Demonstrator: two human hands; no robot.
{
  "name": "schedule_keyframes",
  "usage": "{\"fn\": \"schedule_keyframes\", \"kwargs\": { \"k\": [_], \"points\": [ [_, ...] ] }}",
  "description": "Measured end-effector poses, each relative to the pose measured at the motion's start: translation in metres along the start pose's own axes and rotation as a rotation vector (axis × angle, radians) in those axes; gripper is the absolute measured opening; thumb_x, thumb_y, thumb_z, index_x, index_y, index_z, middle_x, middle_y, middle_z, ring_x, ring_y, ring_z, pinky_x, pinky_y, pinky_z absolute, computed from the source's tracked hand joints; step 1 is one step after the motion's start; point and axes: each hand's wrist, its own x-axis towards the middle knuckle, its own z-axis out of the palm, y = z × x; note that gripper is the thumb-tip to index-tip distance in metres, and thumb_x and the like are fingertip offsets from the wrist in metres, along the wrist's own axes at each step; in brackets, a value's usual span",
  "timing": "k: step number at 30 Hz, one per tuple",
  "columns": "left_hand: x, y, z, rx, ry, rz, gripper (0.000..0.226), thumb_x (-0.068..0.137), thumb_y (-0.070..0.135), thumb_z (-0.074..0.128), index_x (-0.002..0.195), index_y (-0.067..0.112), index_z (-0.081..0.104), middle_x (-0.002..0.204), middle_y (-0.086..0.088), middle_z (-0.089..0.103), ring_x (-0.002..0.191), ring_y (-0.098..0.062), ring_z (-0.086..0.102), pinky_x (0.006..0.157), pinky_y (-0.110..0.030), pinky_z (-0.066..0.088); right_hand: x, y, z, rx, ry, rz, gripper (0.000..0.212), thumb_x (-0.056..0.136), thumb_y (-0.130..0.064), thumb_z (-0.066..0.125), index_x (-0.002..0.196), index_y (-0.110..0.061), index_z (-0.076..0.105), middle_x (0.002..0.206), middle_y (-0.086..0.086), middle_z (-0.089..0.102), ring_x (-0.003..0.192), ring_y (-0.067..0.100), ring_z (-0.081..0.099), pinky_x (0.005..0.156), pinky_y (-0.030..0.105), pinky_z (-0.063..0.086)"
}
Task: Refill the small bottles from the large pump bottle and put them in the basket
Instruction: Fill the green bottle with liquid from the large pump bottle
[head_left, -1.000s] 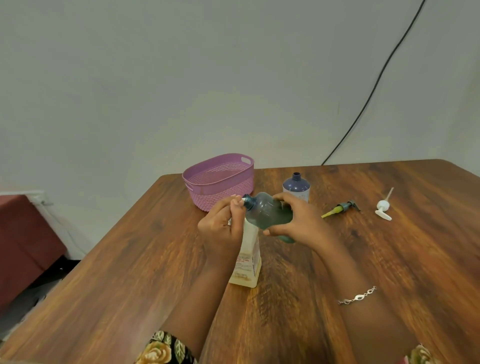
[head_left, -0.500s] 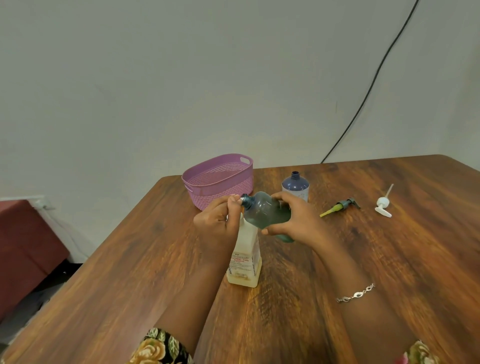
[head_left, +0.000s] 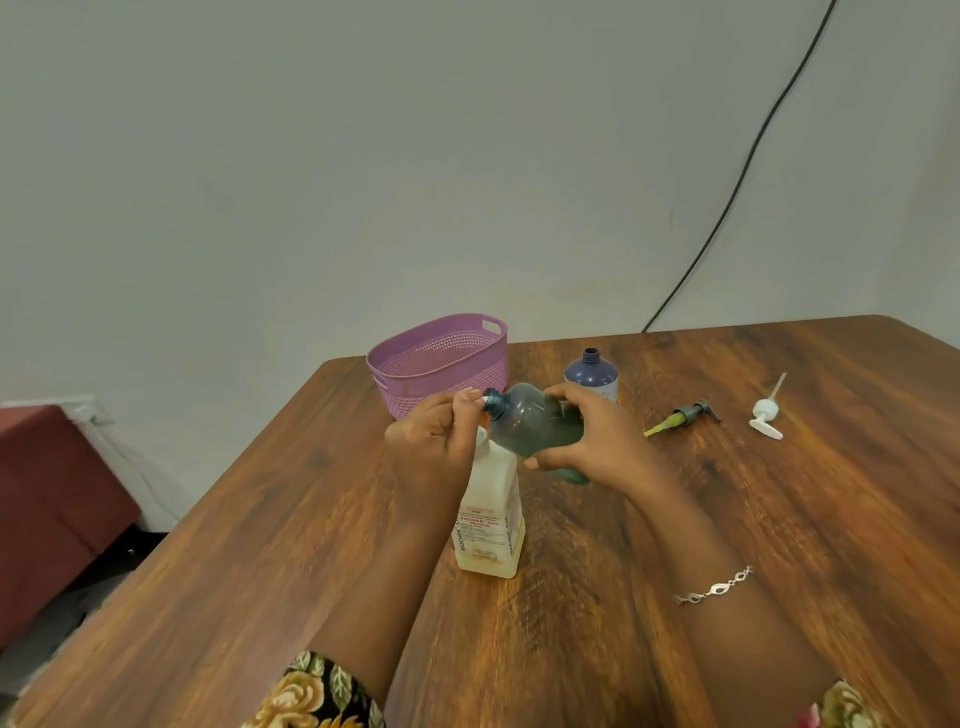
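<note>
The large bottle (head_left: 491, 519) is standing upright on the wooden table (head_left: 260, 545), and its top is hiding behind the left hand (head_left: 428, 441). That hand's fingers are curling close together over the bottle's top. Only a small white spout tip (head_left: 484, 400) is peeking out past them, so I cannot tell how the pump head is being pressed.

The right hand (head_left: 605, 441) is wrapping its fingers and thumb round the green bottle (head_left: 530, 423). It is holding the bottle tilted just above the large bottle, with the open neck meeting the spout tip. The green bottle's base is hiding under the palm.

Behind the large bottle the purple basket (head_left: 441, 358) is sitting, and an uncapped blue bottle (head_left: 592, 375) is standing behind it to the right. Farther right of the large bottle, a green pump (head_left: 684, 417) and a white pump (head_left: 765, 414) are lying loose. The frame's bottom edge is cutting off both floral sleeves.
</note>
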Motion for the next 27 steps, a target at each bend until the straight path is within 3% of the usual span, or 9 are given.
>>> {"fn": "schedule_keyframes", "kwargs": {
  "k": [5,10,15,27],
  "points": [
    [-0.01,-0.006,0.0,-0.031,-0.001,-0.049,0.036,0.088,0.023,0.052,0.069,0.001,0.073,0.068,0.003,0.069,0.061,-0.01,0.065,0.047,-0.037,0.051,-0.001,0.007,0.005,-0.014,-0.024,0.02,0.063,0.064,-0.021,0.082,0.119,-0.021,0.051,0.103,-0.008,0.048,0.097,0.01,0.048,0.07,0.018,0.04],
    [-0.005,-0.003,-0.002,-0.033,-0.022,-0.076,0.04,0.088,0.027,0.05,0.067,0.0,0.072,0.062,-0.007,0.068,0.052,-0.018,0.062,0.042,-0.041,0.048,0.0,0.003,0.004,-0.013,-0.016,0.012,0.064,0.064,-0.021,0.082,0.119,-0.021,0.051,0.103,-0.008,0.049,0.095,0.009,0.048,0.073,0.02,0.04],
    [0.005,0.003,0.0,-0.012,-0.006,-0.071,0.038,0.088,0.025,0.048,0.07,0.002,0.073,0.063,-0.004,0.069,0.052,-0.019,0.064,0.042,-0.042,0.05,0.001,0.0,0.0,0.0,0.0,-0.009,0.065,0.064,-0.02,0.082,0.121,-0.02,0.05,0.104,-0.009,0.048,0.096,0.009,0.048,0.066,0.012,0.036],
    [-0.006,-0.005,-0.002,-0.066,-0.048,-0.075,0.035,0.087,0.022,0.051,0.071,0.0,0.073,0.066,-0.002,0.069,0.06,-0.013,0.065,0.046,-0.04,0.05,-0.001,0.007,0.006,-0.03,-0.003,0.023,0.066,0.062,-0.022,0.083,0.119,-0.02,0.051,0.105,-0.006,0.05,0.096,0.011,0.049,0.073,0.021,0.041]
  ]
}}
